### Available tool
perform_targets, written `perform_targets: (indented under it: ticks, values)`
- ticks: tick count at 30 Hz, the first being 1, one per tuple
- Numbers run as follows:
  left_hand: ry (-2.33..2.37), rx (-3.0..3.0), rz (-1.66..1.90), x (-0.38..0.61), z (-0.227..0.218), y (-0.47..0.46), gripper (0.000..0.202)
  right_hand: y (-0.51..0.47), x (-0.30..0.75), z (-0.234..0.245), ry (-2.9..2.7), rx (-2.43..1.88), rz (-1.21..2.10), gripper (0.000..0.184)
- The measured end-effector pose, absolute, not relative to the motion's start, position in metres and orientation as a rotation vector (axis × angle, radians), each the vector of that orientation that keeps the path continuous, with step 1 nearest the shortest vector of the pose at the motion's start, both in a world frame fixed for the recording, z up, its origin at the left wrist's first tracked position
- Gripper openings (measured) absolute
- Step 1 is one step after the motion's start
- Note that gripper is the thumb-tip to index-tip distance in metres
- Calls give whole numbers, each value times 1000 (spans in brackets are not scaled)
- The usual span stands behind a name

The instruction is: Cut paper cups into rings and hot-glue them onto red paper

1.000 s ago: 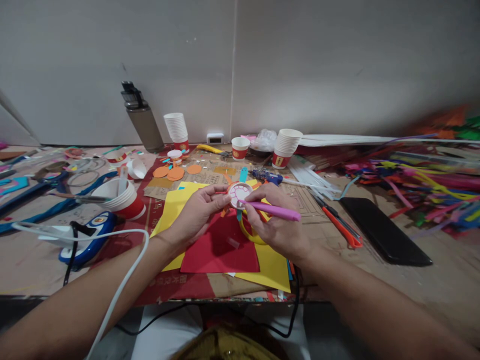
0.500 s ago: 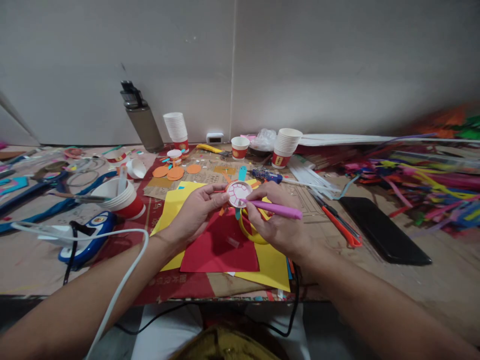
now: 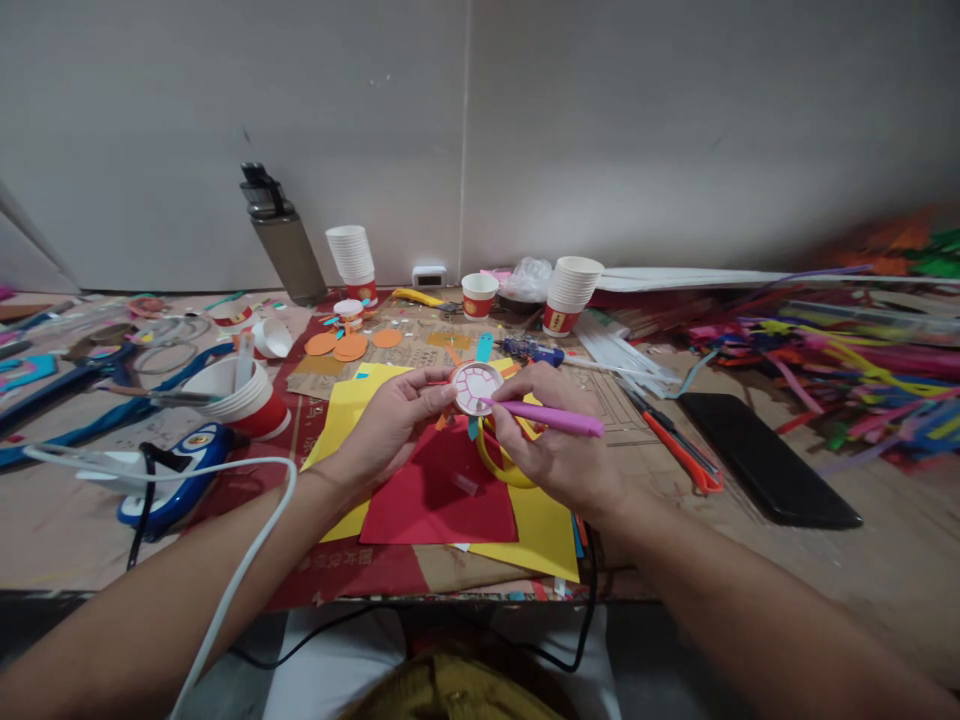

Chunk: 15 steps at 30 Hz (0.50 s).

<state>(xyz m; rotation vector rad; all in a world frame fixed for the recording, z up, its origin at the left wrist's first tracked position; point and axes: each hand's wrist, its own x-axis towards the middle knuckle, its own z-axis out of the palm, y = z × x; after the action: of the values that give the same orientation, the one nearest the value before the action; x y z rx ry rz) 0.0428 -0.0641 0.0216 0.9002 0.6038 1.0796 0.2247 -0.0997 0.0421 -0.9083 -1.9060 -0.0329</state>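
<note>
My left hand [image 3: 390, 425] pinches the rim of a small round white disc [image 3: 475, 387] marked with pink lines, with coloured paper strips sticking out around it. My right hand [image 3: 559, 450] grips a pink marker [image 3: 551, 417] whose tip rests on the disc's face. Both hands hover over a red paper sheet [image 3: 442, 500] lying on yellow sheets [image 3: 536, 535]. A yellow paper ring [image 3: 501, 467] lies under my right hand.
A black phone [image 3: 765, 458] and an orange cutter [image 3: 679, 450] lie to the right. Stacks of paper cups [image 3: 571, 293], a grey bottle [image 3: 283, 240] and orange circles [image 3: 349, 345] stand behind. A blue glue gun [image 3: 180, 475] and a white cable [image 3: 247, 560] are on the left, coloured strips [image 3: 840, 370] far right.
The disc and both hands have shifted very slightly; the marker tip stays on the disc. Nothing else has moved.
</note>
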Motion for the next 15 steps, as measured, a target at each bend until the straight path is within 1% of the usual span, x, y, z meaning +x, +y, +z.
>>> perform_targets:
  ticks: [7, 15]
  values:
    - [574, 924, 1066, 42, 20, -63, 24, -100, 226, 41, -1910, -915, -2, 5]
    - [579, 954, 1060, 41, 20, -63, 24, -101, 225, 42, -1909, -909, 11, 5]
